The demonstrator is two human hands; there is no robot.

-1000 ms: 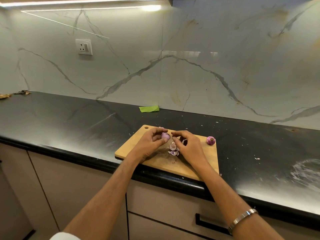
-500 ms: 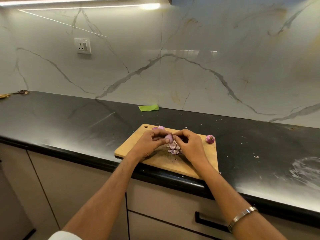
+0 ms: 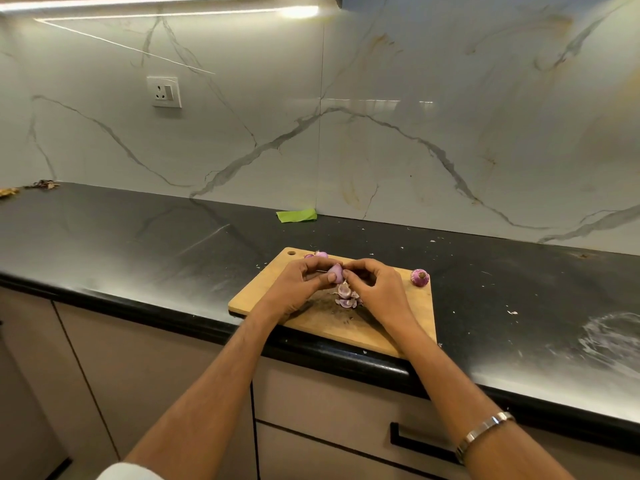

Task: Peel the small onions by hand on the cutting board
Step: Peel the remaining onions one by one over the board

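Mid-frame, our left hand (image 3: 298, 284) pinches a small onion (image 3: 335, 273) above the cutting board (image 3: 412, 323); our right hand (image 3: 375, 289) pinches at its skin. Next, we judge, comes stripping that skin.

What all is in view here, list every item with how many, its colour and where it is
cutting board: one, tan wood, at counter front edge
held onion: one, pale purple, between both hands over the board
loose onion: one, purple, board's far right corner
onions behind hands: partly hidden, purple, board's far edge
peel pile: one, purple, mid-board
countertop: one, black
green scrap: one, against the backsplash
wall socket: one, white
bracelet: one, silver, right wrist
left hand: grips the onion
right hand: pinches at the onion
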